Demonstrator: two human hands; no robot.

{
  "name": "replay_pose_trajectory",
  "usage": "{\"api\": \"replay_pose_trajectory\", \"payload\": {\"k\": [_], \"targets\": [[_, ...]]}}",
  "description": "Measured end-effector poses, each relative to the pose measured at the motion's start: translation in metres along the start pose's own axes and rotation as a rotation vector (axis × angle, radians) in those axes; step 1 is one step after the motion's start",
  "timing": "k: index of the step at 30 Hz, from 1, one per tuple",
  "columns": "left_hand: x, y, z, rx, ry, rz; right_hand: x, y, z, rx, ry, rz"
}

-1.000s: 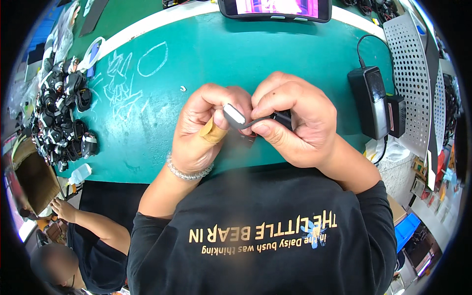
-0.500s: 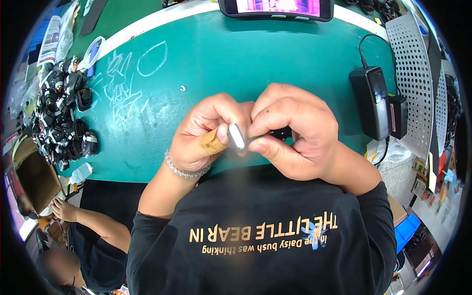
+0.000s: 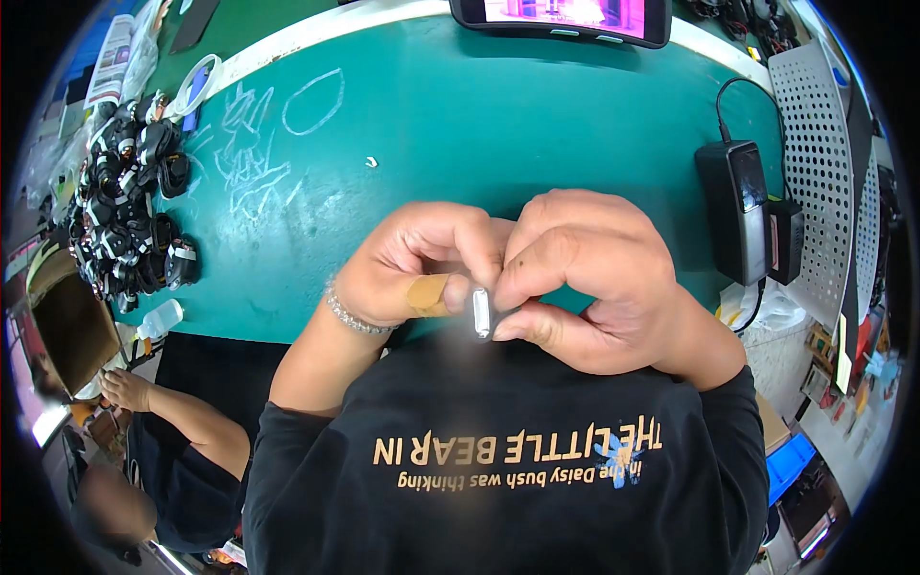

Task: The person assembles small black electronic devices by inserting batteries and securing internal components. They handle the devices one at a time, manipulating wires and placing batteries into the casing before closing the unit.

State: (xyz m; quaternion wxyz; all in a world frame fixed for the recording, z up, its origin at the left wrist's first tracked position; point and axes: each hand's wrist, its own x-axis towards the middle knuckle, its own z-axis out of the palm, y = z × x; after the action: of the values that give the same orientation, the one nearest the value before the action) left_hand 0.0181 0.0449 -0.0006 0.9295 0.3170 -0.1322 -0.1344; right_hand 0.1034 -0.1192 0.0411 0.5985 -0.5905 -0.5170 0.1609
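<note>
Close in front of my dark shirt, my left hand [image 3: 407, 259] is closed, its thumb and forefinger pinching a small, narrow piece with a white, rounded-rectangle face [image 3: 481, 313]. A tan bandage [image 3: 427, 295] wraps the left thumb. My right hand [image 3: 604, 278] is closed too, forefinger and thumb tips against the right edge of the same piece. What lies behind the fingers is hidden. The piece stands on end, held up off the green tabletop [image 3: 460, 115]. A small white curled scrap [image 3: 372, 162] lies on the table beyond my left hand.
A heap of black coiled cables [image 3: 129, 192] covers the left side, near a small clear bottle [image 3: 160, 319]. At the right stand a black power adapter [image 3: 736, 206] and a perforated metal panel [image 3: 815, 144]. A phone [image 3: 565, 21] glows at the back. Another person's hand [image 3: 125, 390] touches a cardboard box [image 3: 72, 316].
Both hands have come lower, nearer my shirt, and the piece has turned more upright. The dark part seen behind my right fingers is now out of sight. The view has shifted slightly.
</note>
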Motion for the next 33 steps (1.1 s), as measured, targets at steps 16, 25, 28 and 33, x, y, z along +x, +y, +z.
{"api": "replay_pose_trajectory", "payload": {"k": [16,25,28,33], "targets": [[-0.002,0.004,0.000,-0.039,-0.020,-0.078,0.000,-0.002,0.002,0.166,0.013,0.101],[-0.002,0.004,0.000,0.012,-0.009,-0.164,0.002,-0.001,0.001,-0.021,-0.079,0.018],[-0.005,0.004,-0.003,0.045,-0.007,-0.183,0.002,0.001,0.004,-0.048,-0.044,-0.034],[-0.002,0.001,-0.002,-0.018,-0.034,-0.159,-0.002,0.008,0.005,-0.097,-0.032,-0.195]]}}
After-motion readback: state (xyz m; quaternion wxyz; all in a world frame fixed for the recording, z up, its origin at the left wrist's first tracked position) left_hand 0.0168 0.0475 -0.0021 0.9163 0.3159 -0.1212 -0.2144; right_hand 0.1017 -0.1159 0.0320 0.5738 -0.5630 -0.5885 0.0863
